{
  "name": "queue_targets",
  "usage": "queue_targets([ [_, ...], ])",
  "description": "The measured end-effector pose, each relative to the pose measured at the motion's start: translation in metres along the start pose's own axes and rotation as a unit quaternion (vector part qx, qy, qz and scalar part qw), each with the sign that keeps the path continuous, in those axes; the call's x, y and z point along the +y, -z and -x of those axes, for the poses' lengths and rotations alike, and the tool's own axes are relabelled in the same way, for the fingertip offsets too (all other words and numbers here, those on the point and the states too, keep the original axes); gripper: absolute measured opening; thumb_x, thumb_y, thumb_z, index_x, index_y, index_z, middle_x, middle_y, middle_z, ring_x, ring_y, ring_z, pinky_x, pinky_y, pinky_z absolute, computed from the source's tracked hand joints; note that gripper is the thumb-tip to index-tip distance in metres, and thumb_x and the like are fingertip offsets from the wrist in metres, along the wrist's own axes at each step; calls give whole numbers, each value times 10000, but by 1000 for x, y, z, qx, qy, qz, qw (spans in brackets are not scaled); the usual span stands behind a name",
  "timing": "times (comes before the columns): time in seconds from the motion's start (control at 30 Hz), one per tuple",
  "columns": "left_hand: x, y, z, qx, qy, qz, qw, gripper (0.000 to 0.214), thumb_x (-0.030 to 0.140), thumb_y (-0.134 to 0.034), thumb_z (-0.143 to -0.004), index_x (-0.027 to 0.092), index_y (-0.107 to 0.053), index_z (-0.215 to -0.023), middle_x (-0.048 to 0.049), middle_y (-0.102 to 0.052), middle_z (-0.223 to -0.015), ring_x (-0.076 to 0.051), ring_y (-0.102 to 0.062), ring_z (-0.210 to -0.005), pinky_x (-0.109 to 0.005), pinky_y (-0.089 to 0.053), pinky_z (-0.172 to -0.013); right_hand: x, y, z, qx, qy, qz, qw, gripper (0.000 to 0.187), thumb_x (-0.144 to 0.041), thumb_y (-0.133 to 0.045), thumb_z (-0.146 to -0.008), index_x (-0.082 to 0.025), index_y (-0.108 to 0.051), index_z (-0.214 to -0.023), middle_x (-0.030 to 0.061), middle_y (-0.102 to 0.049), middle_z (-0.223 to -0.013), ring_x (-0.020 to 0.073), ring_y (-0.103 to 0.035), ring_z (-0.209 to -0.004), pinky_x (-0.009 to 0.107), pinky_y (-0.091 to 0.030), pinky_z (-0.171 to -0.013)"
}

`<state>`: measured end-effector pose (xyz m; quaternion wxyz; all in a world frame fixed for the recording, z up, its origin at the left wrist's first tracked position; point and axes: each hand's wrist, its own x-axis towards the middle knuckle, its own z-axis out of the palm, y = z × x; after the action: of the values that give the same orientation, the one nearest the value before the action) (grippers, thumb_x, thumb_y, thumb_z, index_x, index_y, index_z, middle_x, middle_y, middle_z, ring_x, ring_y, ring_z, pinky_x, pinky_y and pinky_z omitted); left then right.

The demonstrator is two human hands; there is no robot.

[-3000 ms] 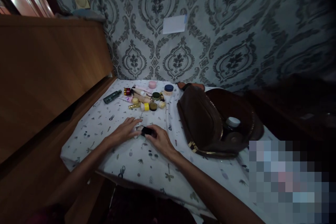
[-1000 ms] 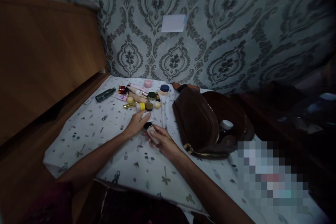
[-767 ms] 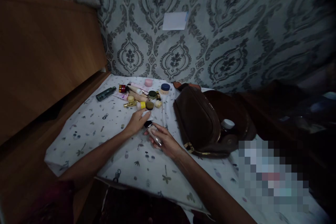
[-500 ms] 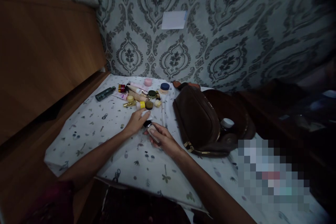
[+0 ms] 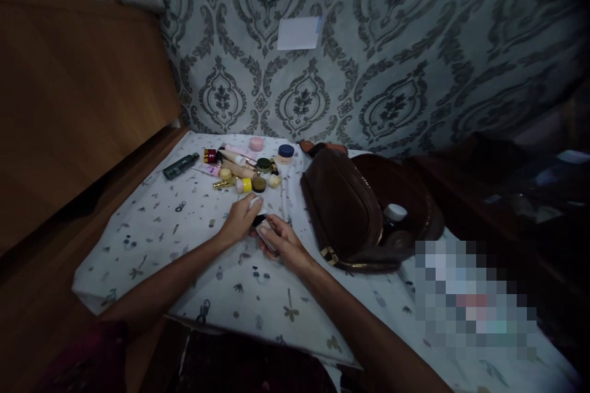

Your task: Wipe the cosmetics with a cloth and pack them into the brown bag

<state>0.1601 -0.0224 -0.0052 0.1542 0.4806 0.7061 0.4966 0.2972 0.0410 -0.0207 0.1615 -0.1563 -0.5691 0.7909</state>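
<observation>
My right hand [image 5: 281,245] is closed around a small bottle with a black cap [image 5: 265,234], held tilted just above the patterned white cloth [image 5: 193,245]. My left hand [image 5: 239,218] is closed at the bottle's cap end, its fingers pinched around a small white thing that I cannot make out. The two hands touch in the middle of the cloth. Just beyond them lies a pile of small cosmetic jars, tubes and bottles [image 5: 244,172].
An open brown bag [image 5: 350,209] sits right of my hands with a white-capped jar [image 5: 395,213] inside. A dark green bottle [image 5: 180,166] lies at the far left of the cloth. A wooden cabinet [image 5: 78,110] stands left, a patterned wall behind.
Since three seconds ago my right hand has lifted the small bottle off the cloth and tilted it. My left hand has closed at its cap end. In the last second both hands barely moved.
</observation>
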Motion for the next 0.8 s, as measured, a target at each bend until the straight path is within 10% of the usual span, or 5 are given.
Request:
queue_targets([
  [0.23,6,15,-3,108,-71,-55,990,353,420,-329,-1002,173,-568,-1079,-68,-654,-968,-207,-597,-904,-320,-455,-820,-1,1,-3,55,16,-57,997,439,-474,-765,-698,-208,-557,-979,0,-657,-779,97,-528,-517,178,-321,-367],
  [0.43,-3,3,4,10,-296,-221,929,336,329,-381,-998,176,-622,-1175,-112,-640,-1166,-259,-503,-1181,-422,-388,-1024,0,3,-4,90,39,-82,992,387,-426,-771,-695,-204,-553,-926,-48,-592,-627,101,-532,-498,165,-334,-356],
  [0.8,-12,9,-3,-94,-43,107,989,481,569,-403,-947,169,-554,-1167,-17,-608,-876,-155,-555,-737,-255,-453,-685,-4,1,0,35,-63,-272,960,316,-331,-821,-687,-172,-621,-873,23,-711,-741,113,-616,-552,157,-373,-373],
])
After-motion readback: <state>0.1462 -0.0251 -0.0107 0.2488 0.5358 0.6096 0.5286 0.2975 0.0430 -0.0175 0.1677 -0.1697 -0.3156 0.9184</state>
